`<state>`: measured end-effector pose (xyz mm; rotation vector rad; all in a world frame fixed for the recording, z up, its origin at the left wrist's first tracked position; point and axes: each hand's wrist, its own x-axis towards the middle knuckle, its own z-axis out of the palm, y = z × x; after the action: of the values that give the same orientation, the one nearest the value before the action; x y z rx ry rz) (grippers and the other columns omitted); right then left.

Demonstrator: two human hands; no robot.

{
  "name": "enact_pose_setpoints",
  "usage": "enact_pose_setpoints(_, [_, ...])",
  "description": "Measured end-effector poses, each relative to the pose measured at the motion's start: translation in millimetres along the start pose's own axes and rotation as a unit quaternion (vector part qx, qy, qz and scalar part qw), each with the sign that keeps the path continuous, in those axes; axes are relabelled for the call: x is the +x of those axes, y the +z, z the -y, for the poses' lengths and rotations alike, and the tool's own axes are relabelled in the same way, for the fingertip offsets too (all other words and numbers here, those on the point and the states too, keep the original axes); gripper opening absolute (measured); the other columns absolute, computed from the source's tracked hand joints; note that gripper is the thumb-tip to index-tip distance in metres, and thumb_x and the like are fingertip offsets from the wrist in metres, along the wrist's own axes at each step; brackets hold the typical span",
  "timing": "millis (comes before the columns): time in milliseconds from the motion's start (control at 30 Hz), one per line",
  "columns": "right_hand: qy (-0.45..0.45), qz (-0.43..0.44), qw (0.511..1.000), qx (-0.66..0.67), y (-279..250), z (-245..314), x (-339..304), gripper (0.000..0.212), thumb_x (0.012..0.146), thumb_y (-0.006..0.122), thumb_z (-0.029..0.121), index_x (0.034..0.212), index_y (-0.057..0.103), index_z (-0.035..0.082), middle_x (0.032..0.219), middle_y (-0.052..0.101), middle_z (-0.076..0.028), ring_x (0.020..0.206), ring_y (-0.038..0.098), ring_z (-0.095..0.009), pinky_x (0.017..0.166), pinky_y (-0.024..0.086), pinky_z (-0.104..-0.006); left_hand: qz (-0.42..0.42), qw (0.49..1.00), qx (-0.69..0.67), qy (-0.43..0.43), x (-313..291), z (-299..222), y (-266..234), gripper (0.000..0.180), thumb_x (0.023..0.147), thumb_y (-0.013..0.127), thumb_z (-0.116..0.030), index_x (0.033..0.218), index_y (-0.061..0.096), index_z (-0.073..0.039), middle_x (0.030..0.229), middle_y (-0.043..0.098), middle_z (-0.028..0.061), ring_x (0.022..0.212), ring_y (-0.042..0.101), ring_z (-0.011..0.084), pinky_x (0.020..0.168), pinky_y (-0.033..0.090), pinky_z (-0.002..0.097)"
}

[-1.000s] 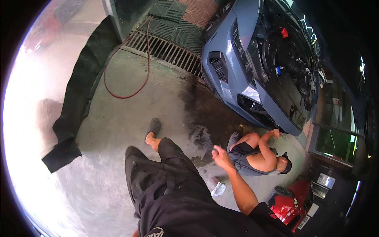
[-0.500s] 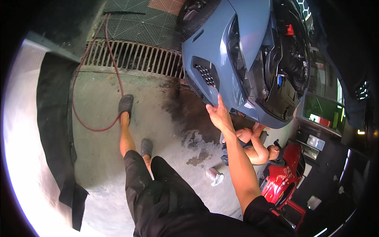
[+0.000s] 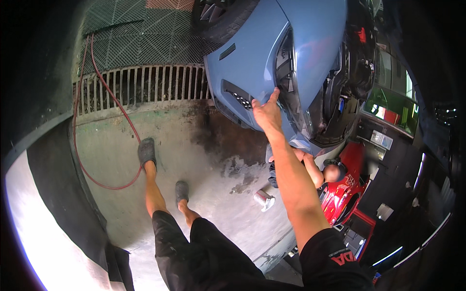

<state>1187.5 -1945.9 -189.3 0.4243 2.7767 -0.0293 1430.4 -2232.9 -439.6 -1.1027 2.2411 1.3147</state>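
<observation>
My right hand (image 3: 268, 114) is stretched over the front corner of a blue-grey car (image 3: 257, 53). Its thumb and index finger are spread apart and it holds nothing; the other fingers look curled or hidden. The index fingertip lies at the lower end of the dark headlight (image 3: 286, 65), and the thumb tip is by the black side vent (image 3: 238, 94) in the bumper. Whether the fingers touch the car I cannot tell. My left hand does not show.
A co-worker (image 3: 310, 167) crouches at the car's front, partly behind my arm. A silver can (image 3: 263, 200) stands on the concrete. A red hose (image 3: 109, 187) loops beside my foot, near a floor grate (image 3: 141, 86). Farther right is a red car (image 3: 342, 194).
My view has shifted closer to the car. My right hand has moved up from the bumper toward the headlight, thumb and index finger still spread. The co-worker's head has turned or shifted.
</observation>
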Motion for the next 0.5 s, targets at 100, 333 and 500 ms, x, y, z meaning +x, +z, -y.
enact_pose_setpoints(100, [0.014, 0.054, 0.998, 0.020, 2.2, -8.6, 0.4, 0.113, 0.098, 0.072, 0.038, 0.175, -0.005, 0.007, 0.107, 0.077, -0.026, 0.105, 0.074, -0.048, 0.100, 0.055, -0.0546, 0.013, 1.000, 0.023, 0.001, 12.5, -7.5, -5.6, 0.043, 0.104, 0.066, -0.042, 0.125, 0.075, -0.005, 0.113, 0.079, 0.0194, 0.106, 0.075, 0.0406, 0.097, 0.059, 0.0499])
enact_pose_setpoints(333, [0.019, 0.134, 0.990, 0.032, -18.6, -16.8, 2.7, 0.115, 0.097, 0.073, 0.035, 0.176, -0.009, 0.020, 0.117, 0.076, -0.034, 0.111, 0.073, -0.052, 0.100, 0.056, -0.0563, 0.054, 0.995, 0.078, 0.011, -0.7, -13.7, -27.7, 0.044, 0.103, 0.066, -0.042, 0.126, 0.074, -0.006, 0.116, 0.079, 0.0194, 0.109, 0.074, 0.0408, 0.099, 0.058, 0.0499])
enact_pose_setpoints(500, [0.036, 0.140, 0.972, 0.187, -23.3, -26.6, -1.0, 0.106, 0.098, 0.075, 0.036, 0.177, 0.008, 0.016, 0.107, 0.079, -0.021, 0.102, 0.077, -0.043, 0.097, 0.058, -0.0505, 0.116, 0.985, 0.128, 0.011, -69.1, 11.8, -60.7, 0.045, 0.103, 0.066, -0.043, 0.127, 0.074, -0.006, 0.119, 0.079, 0.0194, 0.112, 0.074, 0.0410, 0.101, 0.058, 0.0499])
